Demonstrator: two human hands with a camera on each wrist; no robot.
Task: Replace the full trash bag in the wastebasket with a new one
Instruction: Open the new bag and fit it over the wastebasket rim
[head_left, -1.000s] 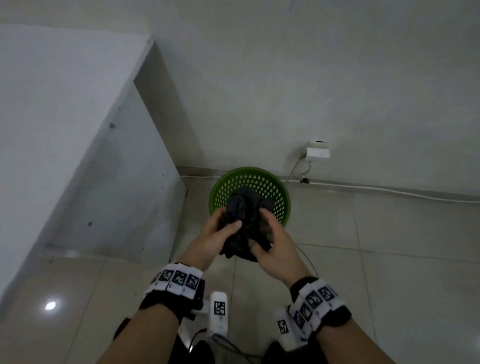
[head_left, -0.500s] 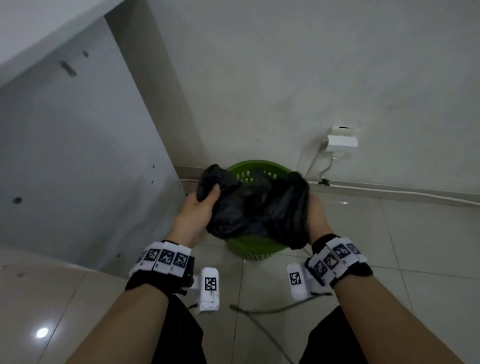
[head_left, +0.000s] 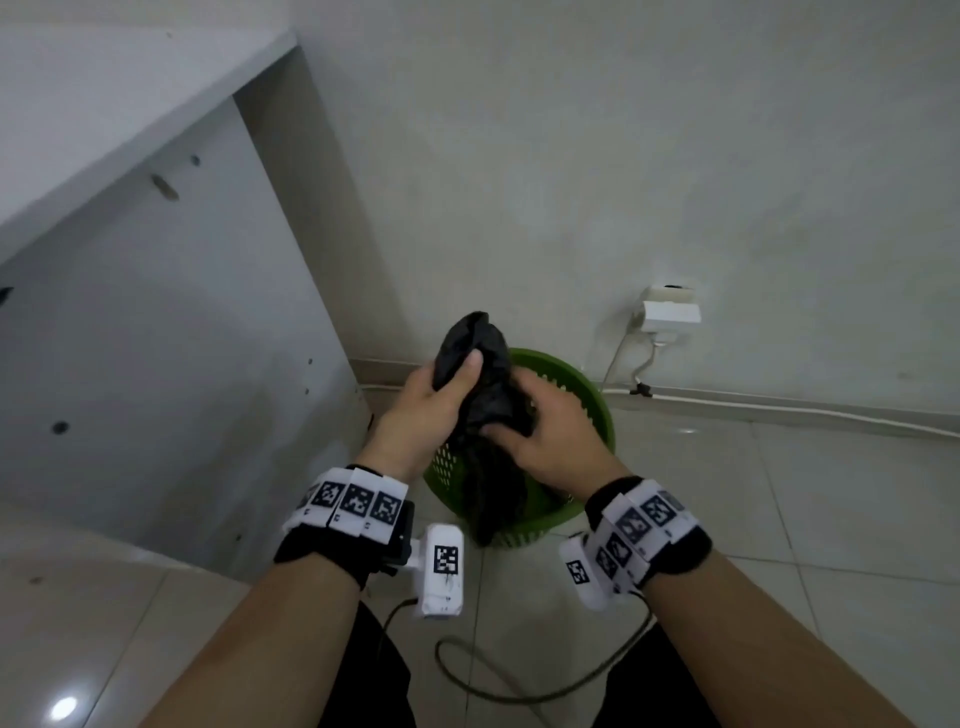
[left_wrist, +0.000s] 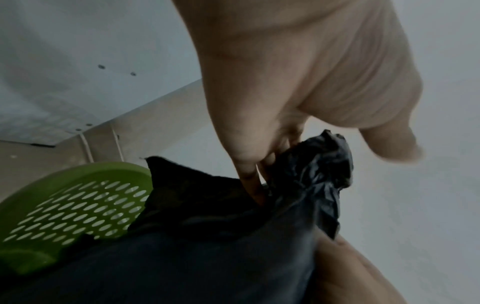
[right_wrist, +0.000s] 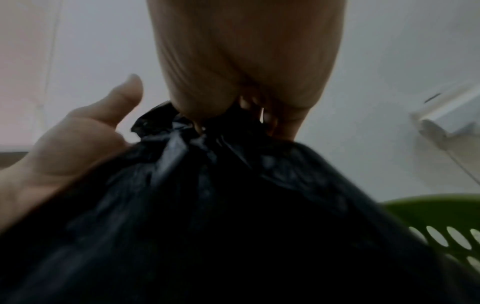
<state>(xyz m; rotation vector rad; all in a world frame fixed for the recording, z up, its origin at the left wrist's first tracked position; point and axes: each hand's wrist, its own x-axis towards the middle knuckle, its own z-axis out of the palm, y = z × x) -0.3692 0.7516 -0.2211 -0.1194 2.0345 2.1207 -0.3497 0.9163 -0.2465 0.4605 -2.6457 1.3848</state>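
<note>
Black, crinkled plastic is gathered into a bunch above a green perforated wastebasket (head_left: 592, 410): a black trash bag (head_left: 488, 395) is held up between both hands, its lower part hanging down into and in front of the basket. The left hand (head_left: 421, 410) is curled round the bag's upper part, with the thumb pressed against the plastic and a twisted tuft standing above it at 12 o'clock. The right hand (head_left: 550, 441) is closed on the bag from the 3 o'clock side, its fingers wrapped into the folds just below the left thumb. In the left wrist view the fingertips (left_wrist: 255, 191) of the left hand are seen dug into the gathered neck, and the basket's slotted wall (left_wrist: 78, 207) lies at 8 o'clock. In the right wrist view the right hand's fingers are pinched on the neck where the plastic is drawn tight. The wastebasket stands on a tiled floor (head_left: 831, 519) against a pale wall. A white wall box (head_left: 670, 312) with cables is mounted at 2 o'clock from the basket, and a white cabinet panel (head_left: 156, 364) rises at 9 o'clock.
</note>
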